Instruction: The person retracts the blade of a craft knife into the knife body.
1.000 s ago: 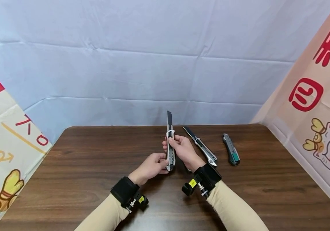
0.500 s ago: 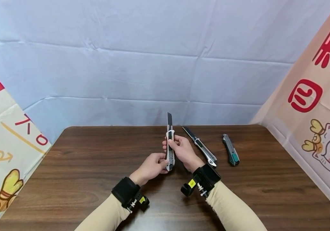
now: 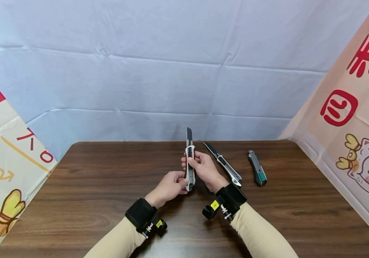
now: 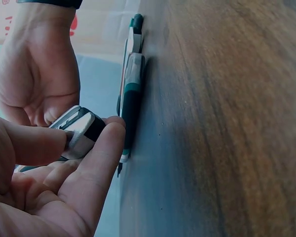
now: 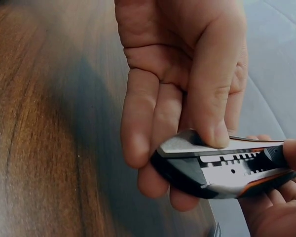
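Dark wooden table (image 3: 91, 186), pale blue cloth backdrop (image 3: 158, 71) behind. Both hands raised over table centre, sharing one utility knife (image 3: 189, 168), blade up. Left hand (image 3: 168, 186) pinches its butt end; right hand (image 3: 205, 168) curls around upper body, thumb on slider. Two more cutters lie right: silver cutter (image 3: 224, 165), green cutter (image 3: 257, 172).

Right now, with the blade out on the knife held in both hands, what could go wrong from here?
1. The silver utility knife has its black blade exposed, pointing away; the right hand grips near the slider, so a slip could bring fingers onto the edge.
2. The left hand only pinches the butt end, so the knife could twist.
3. A second silver knife lies blade-out beside the right wrist.
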`<state>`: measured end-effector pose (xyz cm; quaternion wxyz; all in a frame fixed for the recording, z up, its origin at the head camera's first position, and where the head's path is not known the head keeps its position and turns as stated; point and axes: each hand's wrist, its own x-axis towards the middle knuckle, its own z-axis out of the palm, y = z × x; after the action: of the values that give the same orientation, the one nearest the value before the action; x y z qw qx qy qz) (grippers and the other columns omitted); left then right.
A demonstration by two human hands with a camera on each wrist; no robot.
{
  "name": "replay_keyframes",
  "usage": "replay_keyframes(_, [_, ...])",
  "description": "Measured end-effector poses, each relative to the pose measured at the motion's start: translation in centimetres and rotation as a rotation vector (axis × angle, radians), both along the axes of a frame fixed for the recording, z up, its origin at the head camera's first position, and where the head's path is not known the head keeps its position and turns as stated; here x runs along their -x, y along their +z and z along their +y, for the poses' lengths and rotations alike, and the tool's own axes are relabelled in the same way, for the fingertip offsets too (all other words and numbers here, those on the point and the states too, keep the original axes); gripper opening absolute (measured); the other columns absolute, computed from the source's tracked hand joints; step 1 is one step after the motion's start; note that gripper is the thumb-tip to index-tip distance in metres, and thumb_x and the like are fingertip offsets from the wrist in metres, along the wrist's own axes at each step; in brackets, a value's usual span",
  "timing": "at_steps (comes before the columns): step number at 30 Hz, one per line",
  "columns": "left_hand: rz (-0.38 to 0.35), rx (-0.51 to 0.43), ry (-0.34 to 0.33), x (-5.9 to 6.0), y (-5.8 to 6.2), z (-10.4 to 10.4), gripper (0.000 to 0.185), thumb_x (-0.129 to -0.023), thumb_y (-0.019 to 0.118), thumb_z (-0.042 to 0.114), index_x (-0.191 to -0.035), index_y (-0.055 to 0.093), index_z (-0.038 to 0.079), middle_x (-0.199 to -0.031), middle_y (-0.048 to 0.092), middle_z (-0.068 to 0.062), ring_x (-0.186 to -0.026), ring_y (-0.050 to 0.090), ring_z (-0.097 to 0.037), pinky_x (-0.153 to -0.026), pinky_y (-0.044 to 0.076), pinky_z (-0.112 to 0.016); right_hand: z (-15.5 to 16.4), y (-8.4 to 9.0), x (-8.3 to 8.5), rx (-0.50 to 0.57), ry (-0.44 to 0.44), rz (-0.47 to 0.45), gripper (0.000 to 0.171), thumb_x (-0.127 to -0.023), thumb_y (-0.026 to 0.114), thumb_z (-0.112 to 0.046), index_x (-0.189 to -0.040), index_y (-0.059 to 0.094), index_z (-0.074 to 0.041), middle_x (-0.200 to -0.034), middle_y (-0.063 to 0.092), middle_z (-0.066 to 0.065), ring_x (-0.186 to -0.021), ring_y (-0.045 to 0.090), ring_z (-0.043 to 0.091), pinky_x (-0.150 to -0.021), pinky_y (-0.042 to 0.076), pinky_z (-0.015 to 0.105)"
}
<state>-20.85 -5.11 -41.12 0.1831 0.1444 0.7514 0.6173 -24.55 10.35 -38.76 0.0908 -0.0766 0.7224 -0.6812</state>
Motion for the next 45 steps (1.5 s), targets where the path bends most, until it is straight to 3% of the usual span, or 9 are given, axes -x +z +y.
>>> replay_keyframes(11, [-0.010,-0.005,0.011,0.03,0.07,-0.13,0.032,-0.102,0.044,0.005,-0.128,0.054,-0.011,-0.114,0.067,-0.026,-0.096,0.067,-0.023,-0.083,0.060,-0.037,-0.14,0.02,0.06,-0.004,0.010,-0.016,0.036,-0.101,0.048,-0.004,-0.136,0.049,0.004,-0.128,0.060,0.028,-0.097,0.068,0.013,-0.096,0.054,0.032])
replay_keyframes(26, [-0.027,0.002,0.034,0.01,0.19,-0.12,0.033,-0.102,0.044,0.007,-0.129,0.054,-0.010,-0.111,0.068,-0.022,-0.093,0.068,-0.022,-0.082,0.060,-0.036,-0.14,0.15,-0.04,-0.015,0.022,-0.015,0.035,-0.100,0.048,0.001,-0.134,0.049,0.002,-0.130,0.058,0.029,-0.103,0.067,0.017,-0.099,0.053,0.034])
replay_keyframes(45, [-0.040,-0.013,0.017,0.19,-0.09,-0.18,0.031,-0.102,0.043,0.006,-0.125,0.056,-0.009,-0.107,0.067,-0.020,-0.089,0.067,-0.019,-0.081,0.060,-0.033,0.18,0.37,-0.08,-0.046,0.052,-0.023,0.038,-0.099,0.049,0.001,-0.136,0.047,0.002,-0.132,0.057,0.028,-0.107,0.065,0.021,-0.102,0.050,0.036])
